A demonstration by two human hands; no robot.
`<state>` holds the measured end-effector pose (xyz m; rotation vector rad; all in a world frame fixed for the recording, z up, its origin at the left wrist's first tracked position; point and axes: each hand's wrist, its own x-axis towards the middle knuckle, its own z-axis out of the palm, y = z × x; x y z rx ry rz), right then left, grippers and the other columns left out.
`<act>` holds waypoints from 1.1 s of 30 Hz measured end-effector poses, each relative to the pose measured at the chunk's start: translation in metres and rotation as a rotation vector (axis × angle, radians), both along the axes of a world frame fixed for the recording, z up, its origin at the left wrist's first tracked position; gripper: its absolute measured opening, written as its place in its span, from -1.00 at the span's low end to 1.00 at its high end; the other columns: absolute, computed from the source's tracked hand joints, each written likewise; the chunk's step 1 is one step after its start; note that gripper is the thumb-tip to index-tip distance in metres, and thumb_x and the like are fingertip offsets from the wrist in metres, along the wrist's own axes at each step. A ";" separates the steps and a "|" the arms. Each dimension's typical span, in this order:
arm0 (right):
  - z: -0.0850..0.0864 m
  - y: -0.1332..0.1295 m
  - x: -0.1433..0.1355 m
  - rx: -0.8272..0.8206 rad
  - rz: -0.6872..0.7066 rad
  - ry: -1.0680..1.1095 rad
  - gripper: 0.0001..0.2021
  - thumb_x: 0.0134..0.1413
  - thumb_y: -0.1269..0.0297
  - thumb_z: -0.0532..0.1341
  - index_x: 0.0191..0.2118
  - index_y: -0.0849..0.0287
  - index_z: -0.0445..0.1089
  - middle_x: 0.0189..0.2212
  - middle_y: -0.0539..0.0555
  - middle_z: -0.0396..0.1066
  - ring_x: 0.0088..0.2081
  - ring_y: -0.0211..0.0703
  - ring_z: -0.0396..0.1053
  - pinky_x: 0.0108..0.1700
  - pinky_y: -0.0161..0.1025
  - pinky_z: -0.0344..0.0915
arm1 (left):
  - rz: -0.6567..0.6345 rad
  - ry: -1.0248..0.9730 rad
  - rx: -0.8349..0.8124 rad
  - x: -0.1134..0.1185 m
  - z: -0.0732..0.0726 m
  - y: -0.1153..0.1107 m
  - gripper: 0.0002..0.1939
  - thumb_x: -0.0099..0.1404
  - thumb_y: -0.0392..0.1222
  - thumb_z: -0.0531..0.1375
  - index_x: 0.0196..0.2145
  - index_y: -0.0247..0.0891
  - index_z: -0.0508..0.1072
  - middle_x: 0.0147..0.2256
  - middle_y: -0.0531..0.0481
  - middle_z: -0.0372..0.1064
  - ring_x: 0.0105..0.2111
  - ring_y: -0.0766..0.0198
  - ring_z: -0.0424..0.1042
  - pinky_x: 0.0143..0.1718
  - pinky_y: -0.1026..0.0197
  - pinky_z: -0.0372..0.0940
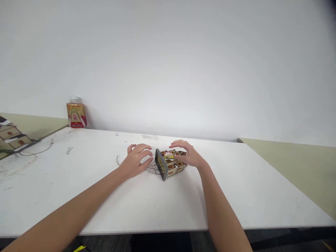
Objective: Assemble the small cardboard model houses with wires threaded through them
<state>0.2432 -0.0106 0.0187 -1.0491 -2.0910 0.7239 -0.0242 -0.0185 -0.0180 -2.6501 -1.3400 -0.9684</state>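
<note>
A small model house (176, 168) with tan walls and little red-framed windows lies on its side on the white table (162, 206). Its grey base plate (162, 164) faces left, and thin dark wires (152, 169) trail out from it. My left hand (138, 158) hovers just left of the base plate, fingers spread and curved, holding nothing. Over the house's right end, my right hand (187, 154) has its fingers apart; whether a fingertip touches the house, I cannot tell.
At the back left, by the wall, stands a bottle with a red and gold label (76, 114). Another model house (12, 134) with wires sits at the far left edge. Pale green surfaces (296, 162) adjoin the white table on both sides.
</note>
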 end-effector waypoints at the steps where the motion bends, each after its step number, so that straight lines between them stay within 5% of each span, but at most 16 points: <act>1: -0.001 0.000 0.000 -0.010 -0.018 -0.073 -0.64 -0.06 0.34 0.21 -0.08 -0.08 0.46 0.09 0.02 0.32 0.15 0.04 0.17 0.17 0.06 0.05 | 0.003 0.007 0.001 0.000 0.000 0.000 -0.82 0.30 -0.12 0.06 -0.33 -0.15 0.44 -0.05 -0.05 0.40 -0.03 0.13 0.34 0.10 -0.04 -0.15; 6: -0.005 -0.002 -0.009 -0.016 -0.077 -0.315 -0.50 -0.07 0.38 0.16 0.01 -0.26 0.41 0.25 -0.10 0.12 0.27 0.14 -0.06 0.22 0.24 -0.21 | 0.022 0.024 0.004 0.001 0.000 0.000 -0.83 0.29 -0.13 0.06 -0.34 -0.14 0.44 -0.05 -0.06 0.40 -0.03 0.13 0.34 0.09 -0.04 -0.13; 11: -0.004 -0.005 -0.014 0.056 -0.072 -0.341 -0.52 -0.09 0.40 0.16 -0.07 -0.32 0.44 0.25 -0.13 0.10 0.26 0.09 -0.07 0.22 0.26 -0.34 | 0.009 0.032 -0.003 0.002 -0.001 -0.001 -0.83 0.29 -0.13 0.06 -0.34 -0.14 0.44 -0.05 -0.06 0.40 -0.02 0.12 0.34 0.08 -0.05 -0.11; 20: -0.005 -0.005 -0.014 0.042 -0.076 -0.292 -0.73 -0.16 0.29 0.25 -0.22 -0.04 0.39 0.15 0.00 0.22 0.19 0.08 0.05 0.20 0.23 -0.23 | -0.009 0.004 0.005 0.003 -0.003 -0.001 -0.83 0.27 -0.15 0.08 -0.22 -0.12 0.44 -0.04 -0.05 0.41 -0.02 0.11 0.34 0.07 -0.03 -0.09; 27: -0.003 -0.006 -0.016 0.042 -0.052 -0.300 -0.64 -0.10 0.16 0.30 -0.09 -0.14 0.41 0.15 0.02 0.22 0.20 0.11 0.07 0.21 0.25 -0.26 | -0.073 -0.036 0.042 0.004 -0.003 -0.005 -0.64 0.28 -0.12 0.10 0.04 -0.13 0.33 0.01 -0.14 0.35 0.04 0.07 0.29 0.07 0.02 -0.01; 33: -0.004 -0.006 -0.018 0.060 -0.027 -0.263 -0.77 -0.06 0.04 0.29 -0.22 -0.11 0.46 0.12 -0.01 0.28 0.17 0.07 0.12 0.21 0.22 -0.25 | -0.145 0.030 0.011 0.005 0.002 -0.007 -0.57 0.28 -0.08 0.10 0.11 -0.04 0.31 0.11 -0.16 0.22 0.09 -0.01 0.20 0.09 -0.04 0.00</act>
